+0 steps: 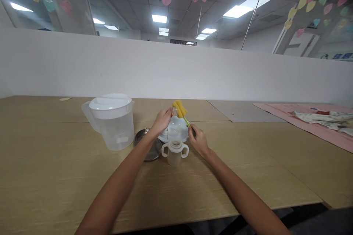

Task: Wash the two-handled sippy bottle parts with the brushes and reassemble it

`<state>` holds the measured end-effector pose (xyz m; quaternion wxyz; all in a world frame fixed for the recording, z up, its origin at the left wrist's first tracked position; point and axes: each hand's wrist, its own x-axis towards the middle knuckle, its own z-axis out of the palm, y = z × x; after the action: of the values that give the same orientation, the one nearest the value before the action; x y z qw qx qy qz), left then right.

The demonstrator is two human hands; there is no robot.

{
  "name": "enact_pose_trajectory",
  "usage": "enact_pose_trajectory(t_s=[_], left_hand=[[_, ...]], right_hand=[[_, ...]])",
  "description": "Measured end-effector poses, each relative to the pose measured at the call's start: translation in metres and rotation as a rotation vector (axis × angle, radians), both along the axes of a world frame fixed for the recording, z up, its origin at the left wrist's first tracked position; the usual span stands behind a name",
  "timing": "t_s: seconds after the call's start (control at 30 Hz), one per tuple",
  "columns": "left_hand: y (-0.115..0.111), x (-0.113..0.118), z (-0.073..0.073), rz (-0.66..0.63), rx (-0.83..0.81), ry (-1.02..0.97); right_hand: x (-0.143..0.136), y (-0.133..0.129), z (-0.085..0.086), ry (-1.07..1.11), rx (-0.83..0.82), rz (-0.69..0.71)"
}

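Note:
My right hand (198, 139) is closed round the green handle of a bottle brush (180, 109), whose yellow sponge head points up and away. My left hand (163, 119) pinches a small clear piece (174, 111) against the sponge; its exact kind is too small to tell. Below the hands, a two-handled baby bottle (174, 154) stands upright without a lid. Just behind it sits a white bowl-like container (178, 129) with something clear in it, partly hidden by my left hand. A round metal dish (151, 152) lies under my left forearm.
A large translucent pitcher (117, 128) with a white lid stands left of the metal dish. On the right, crumpled cloth (325, 119) lies on a pink sheet (306, 128). A white wall (165, 69) borders the back of the wooden table (68, 176).

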<state>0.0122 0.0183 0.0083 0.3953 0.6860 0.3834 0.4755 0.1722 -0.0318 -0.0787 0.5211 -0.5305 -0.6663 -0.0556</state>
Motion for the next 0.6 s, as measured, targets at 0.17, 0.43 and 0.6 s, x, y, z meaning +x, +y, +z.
enact_pose_trajectory(t_s=[0.17,0.43,0.6], left_hand=[[0.003,-0.002,0.003,-0.141,-0.237,-0.38],[0.005,-0.007,0.013,-0.267,-0.561,-0.738],[0.005,-0.013,0.019,-0.311,-0.615,-0.768]], right_hand=[[0.003,0.0,0.003,0.13,-0.004,-0.033],[0.004,0.002,-0.004,-0.078,0.072,0.027],[0.009,0.004,-0.007,-0.276,0.148,0.06]])
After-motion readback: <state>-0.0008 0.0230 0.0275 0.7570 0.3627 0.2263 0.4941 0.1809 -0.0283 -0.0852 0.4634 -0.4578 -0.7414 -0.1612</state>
